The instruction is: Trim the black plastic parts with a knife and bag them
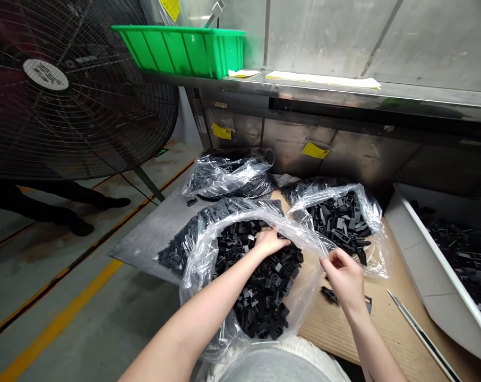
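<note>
Your left hand [269, 241] is pressing half-closed on black plastic parts [260, 286] in a clear bag [196, 276], your right hand [341, 277] pinching its film; yellow labels [315, 150] are showing nothing legible.

The camera sits on my head, facing forward and down, looking from close above my left hand [269, 241] and right hand [343, 277] toward the surface [384, 329].

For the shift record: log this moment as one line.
left hand: on clear plastic bag | right hand: pinching bag edge | contents: black plastic parts
</note>
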Demonstrator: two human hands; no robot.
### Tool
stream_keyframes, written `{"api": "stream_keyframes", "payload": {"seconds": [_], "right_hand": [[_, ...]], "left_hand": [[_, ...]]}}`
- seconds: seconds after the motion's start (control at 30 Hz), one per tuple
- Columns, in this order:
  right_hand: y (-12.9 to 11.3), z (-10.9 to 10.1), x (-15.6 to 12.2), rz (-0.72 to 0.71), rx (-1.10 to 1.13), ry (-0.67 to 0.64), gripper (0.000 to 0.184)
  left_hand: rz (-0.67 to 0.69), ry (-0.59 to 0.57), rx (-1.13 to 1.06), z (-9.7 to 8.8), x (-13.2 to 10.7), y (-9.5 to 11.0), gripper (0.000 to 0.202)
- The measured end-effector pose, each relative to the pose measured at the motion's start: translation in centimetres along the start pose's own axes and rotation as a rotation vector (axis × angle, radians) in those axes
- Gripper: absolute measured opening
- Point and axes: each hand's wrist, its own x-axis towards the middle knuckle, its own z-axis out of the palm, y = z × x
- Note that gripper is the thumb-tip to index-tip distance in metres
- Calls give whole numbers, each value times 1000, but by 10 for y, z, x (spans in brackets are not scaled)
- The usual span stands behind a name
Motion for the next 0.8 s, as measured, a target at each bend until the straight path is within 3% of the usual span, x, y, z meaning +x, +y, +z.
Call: {"api": "stream_keyframes", "payload": {"seconds": [0.2, 0.3, 0.4, 0.5, 0.63, 0.73, 0.8], "right_hand": [[11, 3, 1, 10, -5, -11, 20], [12, -1, -4, 13, -21, 13, 19], [10, -6, -12, 20, -36, 42, 18], [7, -9, -18, 24, -38, 65, 18], [4, -7, -20, 2, -37, 72, 17], [1, -6, -18, -29, -42, 59, 17], [-2, -5, -17, -49, -45, 48, 17]], "left_hand": [[154, -117, 1, 5, -33, 19, 34], [200, -111, 13, -4, -51, 23, 53], [219, -75, 14, -20, -73, 10, 57], [89, 40, 52, -34, -87, -19, 44], [-238, 244, 189, -44, -87, -58, 42], [-401, 339, 279, -40, -78, -69, 49], [-437, 360, 313, -33, -72, -67, 51]]}}
